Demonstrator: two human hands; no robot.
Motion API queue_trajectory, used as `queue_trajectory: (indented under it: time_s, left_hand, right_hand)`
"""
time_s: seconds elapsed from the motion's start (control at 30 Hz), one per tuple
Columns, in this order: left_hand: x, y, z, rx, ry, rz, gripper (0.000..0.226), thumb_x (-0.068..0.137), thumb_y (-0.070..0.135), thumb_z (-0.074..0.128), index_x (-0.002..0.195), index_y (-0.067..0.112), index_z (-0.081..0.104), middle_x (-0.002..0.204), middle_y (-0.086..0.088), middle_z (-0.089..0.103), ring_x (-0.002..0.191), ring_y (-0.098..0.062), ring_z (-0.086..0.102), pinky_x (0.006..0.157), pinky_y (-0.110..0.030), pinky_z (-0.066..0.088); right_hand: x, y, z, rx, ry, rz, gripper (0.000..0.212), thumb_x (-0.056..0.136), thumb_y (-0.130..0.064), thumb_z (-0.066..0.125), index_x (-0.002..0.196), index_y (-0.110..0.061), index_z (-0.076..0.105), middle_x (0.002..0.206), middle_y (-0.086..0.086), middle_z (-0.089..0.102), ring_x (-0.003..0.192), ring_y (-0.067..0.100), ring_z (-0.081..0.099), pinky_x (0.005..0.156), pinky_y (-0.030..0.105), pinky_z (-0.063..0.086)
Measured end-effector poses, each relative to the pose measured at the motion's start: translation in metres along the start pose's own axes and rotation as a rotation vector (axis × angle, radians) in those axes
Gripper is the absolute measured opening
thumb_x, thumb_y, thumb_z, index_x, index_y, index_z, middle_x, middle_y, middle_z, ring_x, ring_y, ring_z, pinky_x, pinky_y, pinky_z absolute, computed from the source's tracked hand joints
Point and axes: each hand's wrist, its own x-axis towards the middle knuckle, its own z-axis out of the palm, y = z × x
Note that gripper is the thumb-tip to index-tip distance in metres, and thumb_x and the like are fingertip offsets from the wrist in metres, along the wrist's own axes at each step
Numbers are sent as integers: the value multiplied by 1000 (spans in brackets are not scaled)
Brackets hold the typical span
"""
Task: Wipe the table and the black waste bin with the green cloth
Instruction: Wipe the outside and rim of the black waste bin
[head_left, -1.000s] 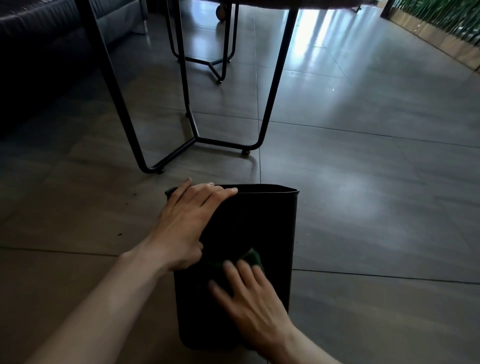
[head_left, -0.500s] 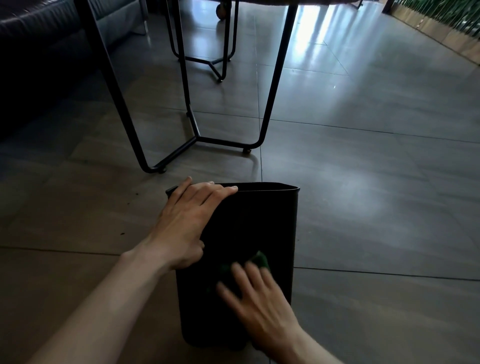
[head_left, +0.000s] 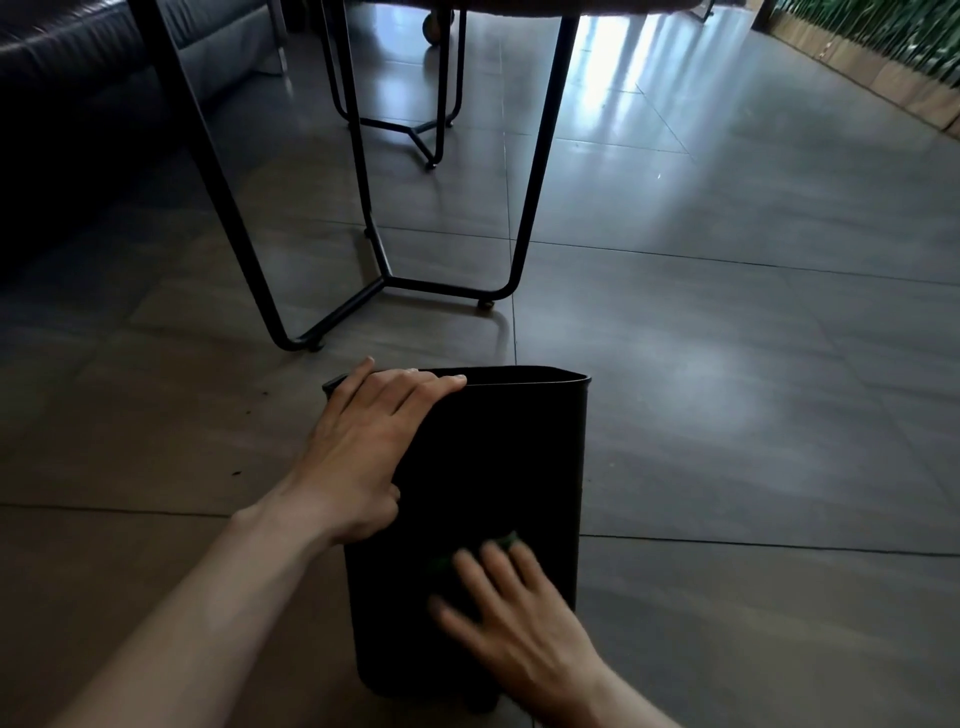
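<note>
The black waste bin (head_left: 498, 457) lies tipped on the tiled floor, its open rim pointing away from me. My left hand (head_left: 363, 447) rests flat on the bin's left side near the rim, fingers over the edge. My right hand (head_left: 514, 613), blurred, presses the green cloth (head_left: 506, 541) against the bin's upper wall near its base; only small bits of cloth show past the fingertips. The table (head_left: 519, 5) is seen just as an underside edge at the top, standing on a black metal frame (head_left: 535, 171).
A dark sofa (head_left: 78, 67) fills the upper left. A second black metal frame (head_left: 415, 124) stands farther back. A wooden planter with green plants (head_left: 883, 57) lines the upper right. Grey floor tiles (head_left: 753, 338) stretch to the right of the bin.
My right hand and the green cloth have slid down the bin wall toward its base and slightly right. The left hand has held its place on the bin.
</note>
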Motion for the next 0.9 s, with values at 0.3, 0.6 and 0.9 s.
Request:
queue_trajectory:
  time_s: [0.3,0.6,0.9]
  left_hand:
    - [-5,-3,-4,-31,-4,-65,108,57,24,67,152,39,18,135,14,37,134,-14,33,123,-36,4]
    - [-8,-6,-13,-257,15,-87,65,60,19,78,109,43,43,104,23,49,108,-5,42,121,-32,5]
    - [-20,-17,-28,-343,-43,-91,55,60,8,79,96,35,48,94,15,53,103,3,47,126,-41,2]
  right_hand:
    - [-22,68,-51,307,-90,566,45,67,-23,89,103,-22,62,98,9,59,73,35,63,54,37,52]
    - [28,208,-113,557,-216,936,61,69,-2,78,103,-50,59,100,-3,64,94,31,65,77,49,60]
    - [49,205,-114,512,-523,368,56,79,-26,84,117,-58,56,109,-14,47,94,17,56,72,29,51]
